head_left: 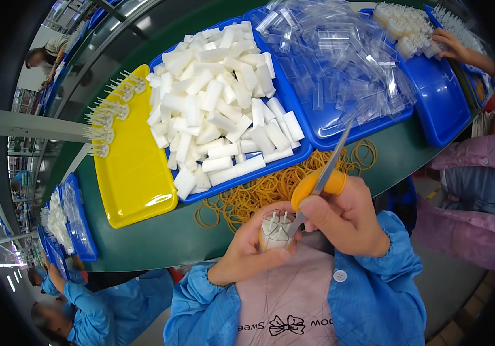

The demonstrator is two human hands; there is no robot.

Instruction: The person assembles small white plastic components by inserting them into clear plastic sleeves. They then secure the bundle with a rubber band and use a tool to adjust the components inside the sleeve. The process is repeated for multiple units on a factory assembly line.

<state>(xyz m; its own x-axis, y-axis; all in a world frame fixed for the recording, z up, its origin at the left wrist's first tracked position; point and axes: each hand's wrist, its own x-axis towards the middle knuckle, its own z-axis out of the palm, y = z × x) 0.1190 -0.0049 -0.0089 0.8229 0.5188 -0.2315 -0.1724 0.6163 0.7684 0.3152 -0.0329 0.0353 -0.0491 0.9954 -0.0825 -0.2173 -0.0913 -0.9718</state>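
My left hand [256, 245] is closed around a small bundle of white pieces [275, 232], whose thin prongs point up; thin dark lines cross it and a bit of yellow shows at its base. My right hand [342, 216] grips a long, narrow silver metal tool [329, 168], tweezer-like, between thumb and fingers. One end tapers up and away over the table; the lower end reaches the right side of the bundle. Orange coverings [316, 189] surround the curled fingers of this hand. Just beyond both hands lies a heap of yellow-brown rubber bands [276, 183].
White foam-like blocks fill a blue tray [302, 154]. Another blue tray [325, 141] holds clear plastic sleeves. Pronged white pieces [100, 134] line the far edge of a yellow tray [138, 202]. At right, another person's hand [458, 49] touches pronged pieces [403, 26] above a blue tray [440, 106].
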